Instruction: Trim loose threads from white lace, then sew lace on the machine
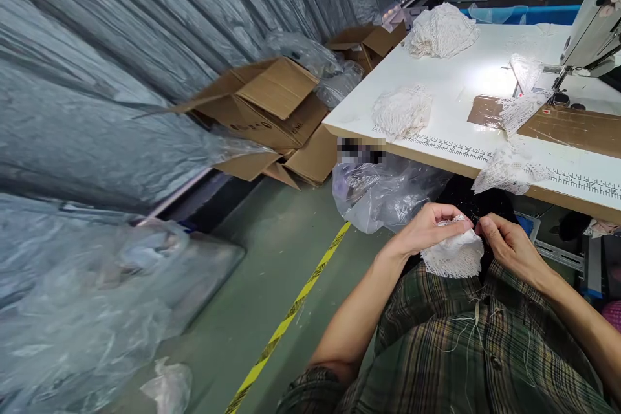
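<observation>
My left hand [439,228] is closed on a small piece of white lace fabric [453,257], which hangs down over my lap. Close beside it, my right hand [509,246] has thumb and forefinger pinched together at the lace's upper right edge. What lies in that pinch is too small to make out. Just beyond my hands, another piece of white lace [509,169] drapes over the table's front edge. More lace [526,110] runs from there up to the needle area of a white sewing machine [589,32].
Two lace piles [402,111] [442,31] sit on the white table [456,87], marked with a printed ruler. Open cardboard boxes [276,103] and plastic bags [388,187] lie to its left. Yellow-black tape [291,314] crosses the floor; grey sheeting [121,32] hangs at left.
</observation>
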The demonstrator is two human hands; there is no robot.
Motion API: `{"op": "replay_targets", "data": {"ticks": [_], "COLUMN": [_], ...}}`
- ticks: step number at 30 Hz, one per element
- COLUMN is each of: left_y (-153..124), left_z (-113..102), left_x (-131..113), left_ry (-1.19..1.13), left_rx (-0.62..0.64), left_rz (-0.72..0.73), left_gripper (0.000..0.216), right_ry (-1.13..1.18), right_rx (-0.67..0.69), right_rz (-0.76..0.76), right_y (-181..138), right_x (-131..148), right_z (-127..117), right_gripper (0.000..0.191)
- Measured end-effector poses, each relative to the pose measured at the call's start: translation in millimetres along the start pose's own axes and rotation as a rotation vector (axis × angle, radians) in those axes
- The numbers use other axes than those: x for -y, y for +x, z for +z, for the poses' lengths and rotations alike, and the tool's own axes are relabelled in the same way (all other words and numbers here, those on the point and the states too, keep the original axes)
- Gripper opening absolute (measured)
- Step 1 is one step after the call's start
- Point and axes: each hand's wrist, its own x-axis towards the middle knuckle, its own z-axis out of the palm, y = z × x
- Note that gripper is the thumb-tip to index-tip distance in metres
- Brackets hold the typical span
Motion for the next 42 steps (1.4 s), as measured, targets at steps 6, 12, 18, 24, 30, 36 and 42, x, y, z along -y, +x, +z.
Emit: {"op": "replay_targets", "data": {"ticks": [6, 12, 18, 24, 30, 36, 42], "left_y": [4.2, 35.4, 54.4, 17.1, -12.5, -14.6, -0.5], "left_z": [-4.9, -6.5, 11.0, 16.2, 20.5, 29.5, 8.2], "left_x": [27.9, 37.7, 19.4, 25.7, 36.8, 26.6, 10.9], "left_ry": [0.165, 0.226, 0.167, 0.754, 1.104, 1.004, 0.320], "left_rx": [-0.057, -0.275, -0.200, 0.025, -0.030, -0.043, -0.081], "left_rz": [0.032, 0.200, 0.291, 0.397, 0.598, 0.663, 0.435], "left_gripper": [0.037, 0.043, 0.038, 0.030, 0.033, 0.026, 0.055], "right_ry": [-0.034, -0.208, -0.114, -0.007, -0.028, -0.067, -0.008], "right_rx": [0.199, -0.043, -0.122, -0.240, -0.388, -0.404, -0.106], "right_rz": [0.060, -0.088, -0.107, -0.203, -0.023, -0.003, -0.177], "right_y": [-16.5, -18.4, -23.7, -30.4, -18.2, -12.6, -30.2], "right_x": [-14.2, -19.0, 7.0, 17.3, 6.7, 6.3, 15.0], "right_z": [9.5, 5.9, -7.8, -13.1, -0.9, 0.2, 0.8], "right_gripper": [0.035, 0.022, 0.021, 0.016, 0.029, 0.024, 0.019]}}
